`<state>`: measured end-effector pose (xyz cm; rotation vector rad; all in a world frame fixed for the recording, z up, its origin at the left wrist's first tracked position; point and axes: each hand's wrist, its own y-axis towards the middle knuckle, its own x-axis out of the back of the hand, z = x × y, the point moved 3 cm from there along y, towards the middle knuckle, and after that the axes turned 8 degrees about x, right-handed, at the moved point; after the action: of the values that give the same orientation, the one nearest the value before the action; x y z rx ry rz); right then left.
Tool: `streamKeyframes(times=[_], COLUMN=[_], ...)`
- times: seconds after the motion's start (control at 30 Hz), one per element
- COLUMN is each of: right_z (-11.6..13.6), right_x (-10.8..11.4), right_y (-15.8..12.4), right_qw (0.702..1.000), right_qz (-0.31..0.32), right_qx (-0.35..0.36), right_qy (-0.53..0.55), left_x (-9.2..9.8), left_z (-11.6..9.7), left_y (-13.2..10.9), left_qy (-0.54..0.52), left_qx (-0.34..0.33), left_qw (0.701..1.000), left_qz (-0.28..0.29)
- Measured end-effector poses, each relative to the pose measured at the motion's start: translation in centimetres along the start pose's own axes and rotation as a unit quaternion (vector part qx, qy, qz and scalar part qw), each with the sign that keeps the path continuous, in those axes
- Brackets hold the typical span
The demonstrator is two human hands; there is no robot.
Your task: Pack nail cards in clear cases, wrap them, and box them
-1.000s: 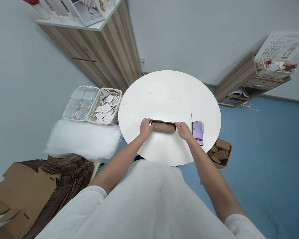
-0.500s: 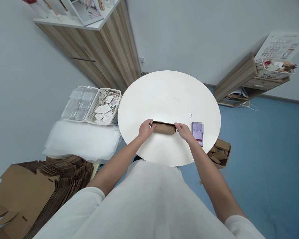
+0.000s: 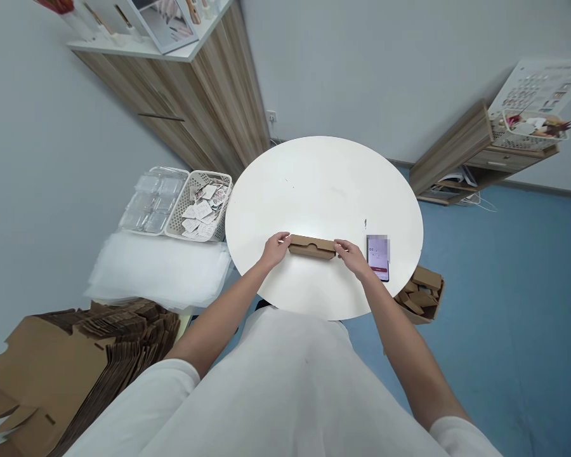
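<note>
A small brown cardboard box (image 3: 312, 247) is between my hands near the front of the round white table (image 3: 323, 190). Its lid lies over the top, and a half-round notch shows at the middle of the lid's edge. My left hand (image 3: 276, 249) pinches the box's left end with thumb and fingers. At the opposite end, my right hand (image 3: 351, 255) grips the right corner the same way. A phone (image 3: 378, 257) with a lit screen lies just right of my right hand.
Left of the table are a white basket of cards (image 3: 202, 209), clear plastic boxes (image 3: 155, 200), white translucent sheets (image 3: 157, 270) and stacked flat cardboard (image 3: 71, 362). A carton of folded boxes (image 3: 421, 295) stands on the floor at right. Wooden cabinets (image 3: 209, 95) stand behind.
The box's lid has come down over its top, so the notched edge now faces me. Both hands stay at the box's ends.
</note>
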<state>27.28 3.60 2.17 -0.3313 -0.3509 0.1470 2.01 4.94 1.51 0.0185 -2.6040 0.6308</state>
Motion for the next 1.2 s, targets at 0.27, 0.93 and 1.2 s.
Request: streamKeyframes(times=[0.27,0.93,1.2], right_z=[-2.4,-6.4,-7.8], right_x=[-1.8,-6.3,-10.0], right_y=[-1.2,-7.7,-9.8], right_qw=[0.998,0.973,0.981], right_qz=[-0.008,-0.100,-0.127], right_qx=[0.005,0.012,-0.037], right_qy=[0.055,0.209,0.144], left_x=[-0.8,-2.5,-1.6], left_z=[1.5,7.1,8.6], left_y=[-1.3,-7.8,-7.2], left_qy=[-0.002,0.072,0.107], left_qx=[-0.003,0.028,0.044], left_qw=[0.998,0.996,0.993], left_qz=[0.062,0.035,0.034])
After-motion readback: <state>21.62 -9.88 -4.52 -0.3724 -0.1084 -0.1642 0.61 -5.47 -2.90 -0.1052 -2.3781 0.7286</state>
